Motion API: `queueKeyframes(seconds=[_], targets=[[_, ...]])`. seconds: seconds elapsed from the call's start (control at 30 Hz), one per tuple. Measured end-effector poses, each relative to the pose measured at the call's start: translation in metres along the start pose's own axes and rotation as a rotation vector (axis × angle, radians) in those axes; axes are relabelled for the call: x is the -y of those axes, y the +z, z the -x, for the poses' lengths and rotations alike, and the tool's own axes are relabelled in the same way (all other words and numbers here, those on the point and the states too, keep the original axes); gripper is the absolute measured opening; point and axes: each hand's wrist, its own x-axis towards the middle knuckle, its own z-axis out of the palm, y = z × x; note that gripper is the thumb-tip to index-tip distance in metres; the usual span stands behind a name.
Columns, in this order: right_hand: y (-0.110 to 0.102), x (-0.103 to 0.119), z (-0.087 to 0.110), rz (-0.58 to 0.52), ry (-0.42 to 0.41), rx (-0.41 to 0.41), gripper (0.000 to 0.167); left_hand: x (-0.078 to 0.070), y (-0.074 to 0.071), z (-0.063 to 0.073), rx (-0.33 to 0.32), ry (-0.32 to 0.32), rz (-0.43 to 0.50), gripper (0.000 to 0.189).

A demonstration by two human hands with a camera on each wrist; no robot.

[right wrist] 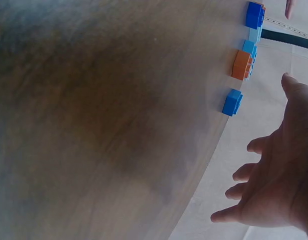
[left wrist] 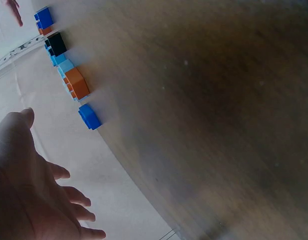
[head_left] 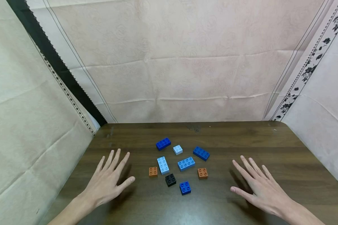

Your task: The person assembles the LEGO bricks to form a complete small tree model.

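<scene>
Both hands hover above the table with fingers spread and nothing held. My left hand [head_left: 105, 181] is left of a loose group of toy bricks; my right hand [head_left: 263, 189] is to their right. Nearest the left hand are an orange brick [head_left: 153, 172] and a long light blue brick [head_left: 163, 165]. Another orange brick [head_left: 202, 173] lies on the right hand's side. Between them are a black brick [head_left: 170, 180], a short blue brick [head_left: 185, 188] and a second long light blue brick [head_left: 186, 163]. Farther back sit a small pale blue brick [head_left: 177, 149] and two dark blue bricks, left [head_left: 163, 143] and right [head_left: 201, 153].
The brown wooden table [head_left: 228, 134] ends at a straight back edge. Pale cloth [head_left: 186, 78] hangs behind it, with more cloth at the left [head_left: 31, 140] and right. A black band [head_left: 59, 65] runs down the left cloth, a floral border [head_left: 309, 68] down the right.
</scene>
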Motion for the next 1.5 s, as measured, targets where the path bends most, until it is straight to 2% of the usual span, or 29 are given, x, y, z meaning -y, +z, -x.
queueKeyframes(seconds=[0.2, 0.43, 0.57, 0.67, 0.8, 0.9, 1.1, 1.23, 1.37, 1.5], targets=[[0.001, 0.0, 0.001, -0.007, 0.004, 0.008, 0.089, -0.001, 0.0, 0.001, 0.009, -0.001, 0.01, 0.088], [0.002, 0.0, -0.001, 0.008, -0.025, -0.028, 0.096, -0.003, 0.001, -0.001, -0.007, 0.002, 0.042, 0.09], [0.001, 0.001, -0.003, -0.03, -0.035, -0.029, 0.098, -0.004, 0.002, -0.004, 0.003, -0.002, 0.074, 0.095], [0.0, 0.004, -0.005, -0.112, -0.02, -0.002, 0.099, -0.006, 0.003, -0.008, 0.023, -0.002, 0.121, 0.098], [-0.002, 0.009, -0.012, -0.255, 0.05, 0.092, 0.1, -0.011, 0.004, -0.012, 0.054, 0.0, 0.219, 0.1], [0.0, 0.012, -0.018, -0.353, 0.07, 0.142, 0.097, -0.015, 0.004, -0.015, 0.079, -0.01, 0.305, 0.101], [0.008, 0.016, -0.032, -0.483, 0.042, 0.18, 0.091, -0.023, 0.006, -0.023, 0.18, -0.068, 0.51, 0.107], [0.015, 0.018, -0.042, -0.649, 0.015, 0.227, 0.083, -0.027, 0.01, -0.028, 0.256, -0.089, 0.621, 0.105], [0.023, 0.021, -0.053, -0.807, -0.035, 0.226, 0.074, -0.03, 0.016, -0.035, 0.273, -0.08, 0.69, 0.1], [0.031, 0.021, -0.062, -0.877, -0.042, 0.223, 0.07, -0.033, 0.023, -0.041, 0.256, -0.05, 0.75, 0.088]])
